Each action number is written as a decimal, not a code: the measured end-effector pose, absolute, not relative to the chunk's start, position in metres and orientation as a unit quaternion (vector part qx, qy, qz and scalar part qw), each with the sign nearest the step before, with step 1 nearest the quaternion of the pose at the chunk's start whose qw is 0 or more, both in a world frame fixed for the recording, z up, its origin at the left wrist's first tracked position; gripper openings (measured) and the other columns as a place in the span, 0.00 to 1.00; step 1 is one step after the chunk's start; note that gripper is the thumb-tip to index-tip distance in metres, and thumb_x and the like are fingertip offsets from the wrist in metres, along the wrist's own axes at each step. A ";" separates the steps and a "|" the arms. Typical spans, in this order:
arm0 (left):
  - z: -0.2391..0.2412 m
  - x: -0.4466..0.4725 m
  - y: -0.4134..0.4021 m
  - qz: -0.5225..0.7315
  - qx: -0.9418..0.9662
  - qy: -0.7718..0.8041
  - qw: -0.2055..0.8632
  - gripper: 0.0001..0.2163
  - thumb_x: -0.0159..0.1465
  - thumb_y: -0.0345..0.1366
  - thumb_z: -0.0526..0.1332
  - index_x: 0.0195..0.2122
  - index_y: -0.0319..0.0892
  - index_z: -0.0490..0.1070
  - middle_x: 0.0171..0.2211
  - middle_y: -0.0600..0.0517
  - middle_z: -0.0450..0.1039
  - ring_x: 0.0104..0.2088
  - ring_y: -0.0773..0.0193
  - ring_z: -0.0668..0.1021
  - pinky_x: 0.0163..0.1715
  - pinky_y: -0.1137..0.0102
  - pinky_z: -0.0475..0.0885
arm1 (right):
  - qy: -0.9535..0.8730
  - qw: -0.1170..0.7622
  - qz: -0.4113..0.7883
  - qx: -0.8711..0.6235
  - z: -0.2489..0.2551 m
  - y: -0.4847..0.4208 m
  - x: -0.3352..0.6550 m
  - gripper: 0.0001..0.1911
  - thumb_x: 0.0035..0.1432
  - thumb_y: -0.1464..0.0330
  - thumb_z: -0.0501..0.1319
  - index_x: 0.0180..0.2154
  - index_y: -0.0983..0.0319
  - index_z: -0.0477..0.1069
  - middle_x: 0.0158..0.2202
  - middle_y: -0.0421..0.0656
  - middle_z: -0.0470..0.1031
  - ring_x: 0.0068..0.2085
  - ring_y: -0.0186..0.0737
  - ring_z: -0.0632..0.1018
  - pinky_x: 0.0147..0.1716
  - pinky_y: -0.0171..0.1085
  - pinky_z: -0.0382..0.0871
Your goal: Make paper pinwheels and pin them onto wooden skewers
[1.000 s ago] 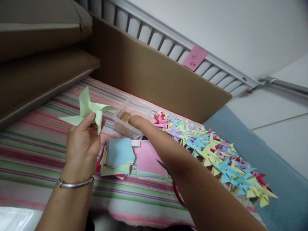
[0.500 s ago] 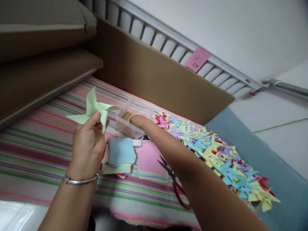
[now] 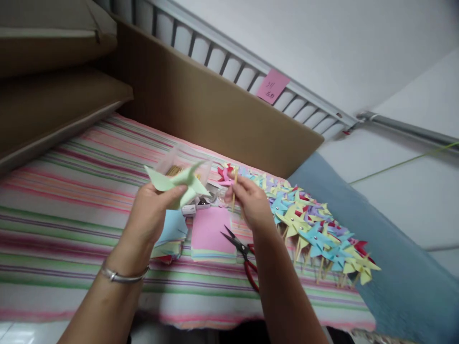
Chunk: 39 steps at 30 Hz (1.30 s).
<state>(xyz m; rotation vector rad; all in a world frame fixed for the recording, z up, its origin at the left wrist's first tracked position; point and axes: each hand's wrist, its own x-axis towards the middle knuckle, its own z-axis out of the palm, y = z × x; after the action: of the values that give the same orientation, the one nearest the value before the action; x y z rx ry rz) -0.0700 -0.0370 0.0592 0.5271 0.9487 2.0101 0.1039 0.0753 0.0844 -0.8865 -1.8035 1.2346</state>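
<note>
Between the thumb and fingers of my left hand is a pale green paper pinwheel, its blades folded in to the centre. My right hand pinches a thin wooden stick, held nearly upright over the cloth. Behind the pinwheel stands a clear plastic box with more wooden sticks in it, partly covered by the paper. Close below my hands lie a stack of pink-topped paper squares and a blue-topped stack. Red-handled scissors lie partly open beside my right forearm.
Many finished pinwheels on sticks lie in a dense row to the right on the striped cloth. A brown board rises along the back, with cushions at left. A pink note hangs on the white rail.
My right hand has come out of the clear box with a wooden stick and moved right. My left hand has brought the pinwheel rightward and tilted it. The view has shifted slightly.
</note>
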 end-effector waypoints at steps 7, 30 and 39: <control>0.046 -0.022 -0.029 0.554 0.475 0.460 0.505 0.04 0.53 0.35 0.67 0.26 0.40 0.76 0.20 0.57 0.69 0.21 0.70 0.69 0.24 0.74 0.64 | -0.543 0.381 0.595 -0.454 0.008 0.039 0.164 0.12 0.49 0.65 0.64 0.36 0.63 0.76 0.19 0.35 0.67 0.19 0.27 0.63 0.20 0.30 0.58; 0.022 0.043 0.004 0.540 0.659 0.442 0.280 0.02 0.57 0.32 0.65 0.30 0.45 0.78 0.31 0.49 0.78 0.35 0.60 0.78 0.41 0.65 0.72 | -0.511 0.432 0.657 -0.347 0.023 0.042 0.207 0.04 0.46 0.68 0.66 0.27 0.61 0.75 0.26 0.38 0.73 0.26 0.32 0.71 0.25 0.31 0.63; 0.019 0.040 0.003 0.565 0.660 0.439 0.228 0.07 0.57 0.29 0.65 0.33 0.48 0.79 0.38 0.50 0.77 0.40 0.60 0.77 0.43 0.64 0.70 | -0.543 0.451 0.626 -0.332 0.018 0.041 0.203 0.02 0.47 0.68 0.64 0.27 0.59 0.76 0.27 0.38 0.74 0.28 0.33 0.72 0.28 0.32 0.64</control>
<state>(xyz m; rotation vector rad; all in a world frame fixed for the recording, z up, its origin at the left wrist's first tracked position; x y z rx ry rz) 0.0395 0.0029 0.0194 1.8182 1.2100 1.5568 0.2030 0.0407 0.0178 -0.8199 -1.3411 1.5484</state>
